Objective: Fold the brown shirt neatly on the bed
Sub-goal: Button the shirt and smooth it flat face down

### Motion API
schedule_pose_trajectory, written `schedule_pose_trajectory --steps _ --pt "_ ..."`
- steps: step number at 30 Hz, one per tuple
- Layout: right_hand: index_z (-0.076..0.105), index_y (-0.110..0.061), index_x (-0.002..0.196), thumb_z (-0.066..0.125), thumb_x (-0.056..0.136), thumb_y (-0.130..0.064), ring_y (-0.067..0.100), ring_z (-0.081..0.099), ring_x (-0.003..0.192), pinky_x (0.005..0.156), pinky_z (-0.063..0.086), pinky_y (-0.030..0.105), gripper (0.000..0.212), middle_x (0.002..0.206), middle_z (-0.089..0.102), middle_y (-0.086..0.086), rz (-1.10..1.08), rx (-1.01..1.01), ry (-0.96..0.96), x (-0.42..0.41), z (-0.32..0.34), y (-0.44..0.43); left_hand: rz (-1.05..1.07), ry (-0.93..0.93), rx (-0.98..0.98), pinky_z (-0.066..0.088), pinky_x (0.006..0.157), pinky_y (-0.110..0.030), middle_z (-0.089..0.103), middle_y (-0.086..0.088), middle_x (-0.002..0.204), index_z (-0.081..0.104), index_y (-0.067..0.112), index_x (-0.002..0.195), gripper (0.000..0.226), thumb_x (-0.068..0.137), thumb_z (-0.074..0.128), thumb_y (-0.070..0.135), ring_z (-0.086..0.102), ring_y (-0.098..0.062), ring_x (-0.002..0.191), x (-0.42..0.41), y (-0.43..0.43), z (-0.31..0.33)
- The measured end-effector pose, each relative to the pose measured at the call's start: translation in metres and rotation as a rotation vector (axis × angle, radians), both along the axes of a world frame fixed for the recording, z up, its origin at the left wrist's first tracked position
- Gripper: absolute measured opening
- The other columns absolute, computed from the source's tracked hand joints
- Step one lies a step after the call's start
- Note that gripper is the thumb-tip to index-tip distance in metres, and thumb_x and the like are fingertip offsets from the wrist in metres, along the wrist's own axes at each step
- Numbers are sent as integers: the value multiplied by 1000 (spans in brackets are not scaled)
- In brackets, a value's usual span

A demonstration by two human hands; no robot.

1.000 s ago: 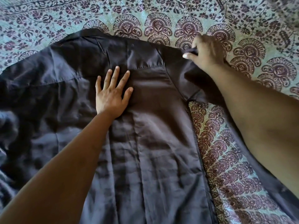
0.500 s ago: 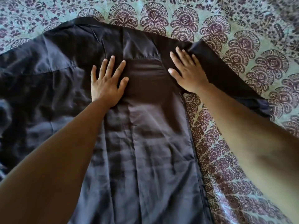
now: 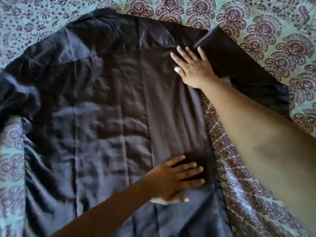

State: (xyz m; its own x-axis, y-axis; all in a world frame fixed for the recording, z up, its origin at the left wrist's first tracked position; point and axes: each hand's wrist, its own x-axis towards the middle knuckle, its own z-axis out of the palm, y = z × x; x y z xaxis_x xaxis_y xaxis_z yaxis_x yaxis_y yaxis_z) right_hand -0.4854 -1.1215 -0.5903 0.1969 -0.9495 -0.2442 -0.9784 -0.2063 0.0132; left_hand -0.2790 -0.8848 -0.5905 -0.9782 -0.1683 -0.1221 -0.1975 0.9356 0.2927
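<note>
Brown shirt: we're smoothing its folded side, both palms flat and open, left hand lower centre, right hand upper right; sleeve next, we'd judge.

I could read no words, numbers or brand marks anywhere. A small whitish patch, perhaps a label, showed at the lower edge of my left hand on the dark brown glossy fabric shirt, low in the middle of the frame, too blurred for any print to be made out. The pale green bedsheet with purple floral print carried pattern only.
</note>
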Motion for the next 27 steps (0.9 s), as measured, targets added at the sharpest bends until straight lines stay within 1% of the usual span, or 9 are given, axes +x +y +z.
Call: schedule_pose_trajectory --steps 3,7,9,11,15,19,21,23,27 --pt "12 -29 148 24 100 -39 24 4 145 115 -4 48 51 158 3 5 -25 -27 12 9 12 5 -153 -16 41 2 118 -39 26 0 154 29 26 146 57 95 24 51 23 -17 142 -2 20 11" --pt "28 -15 145 25 97 -36 26 22 142 115 10 41 53 153 23 10 163 -129 -248 23 22 56 289 -22 -60 10 115 -41 32 -7 151 32 17 144 57 96 25 46 32 -22 138 -8 -44 6" --pt "28 -10 145 21 95 -39 24 24 141 116 13 38 58 152 27 11 190 -55 -340 21 15 93 343 -84 -106 12 114 -43 33 -9 150 32 14 144 57 96 24 44 34 -24 137 -7 -63 1" --pt "24 -10 146 19 94 -43 22 21 142 116 13 36 62 154 22 9 185 29 -292 10 4 125 251 -75 -119 13 114 -45 34 -9 150 32 14 144 59 96 24 46 34 -24 137 -11 -47 -5" --pt "22 -12 147 20 97 -45 21 21 142 116 15 38 60 154 20 8 163 -21 -178 -1 -9 136 -21 -38 -11 9 116 -44 30 -4 152 32 16 145 60 95 24 49 27 -19 141 -15 62 -9" --pt "14 -13 148 16 96 -47 20 14 144 117 8 38 63 156 12 7 148 -11 -124 6 -5 136 -281 -58 3 -5 118 -43 22 -1 155 23 19 148 61 95 20 50 16 -17 144 -8 164 -2" --pt "9 -13 149 20 98 -44 20 8 145 117 1 39 61 157 6 7 95 9 -72 12 1 136 -318 -51 -6 -8 118 -41 21 0 156 21 21 148 61 95 23 49 14 -16 145 -8 179 3" --pt "10 -11 148 26 99 -40 21 7 145 116 0 41 60 157 6 9 34 -4 -81 23 10 147 -121 10 23 -1 119 -40 25 -2 154 26 19 147 59 95 29 47 18 -17 143 -6 169 10" --pt "21 -7 146 29 96 -35 25 18 143 115 8 41 59 154 19 12 -66 -113 -302 50 23 222 614 5 -66 13 114 -42 30 -8 150 30 16 144 57 93 36 41 30 -22 137 27 94 12"
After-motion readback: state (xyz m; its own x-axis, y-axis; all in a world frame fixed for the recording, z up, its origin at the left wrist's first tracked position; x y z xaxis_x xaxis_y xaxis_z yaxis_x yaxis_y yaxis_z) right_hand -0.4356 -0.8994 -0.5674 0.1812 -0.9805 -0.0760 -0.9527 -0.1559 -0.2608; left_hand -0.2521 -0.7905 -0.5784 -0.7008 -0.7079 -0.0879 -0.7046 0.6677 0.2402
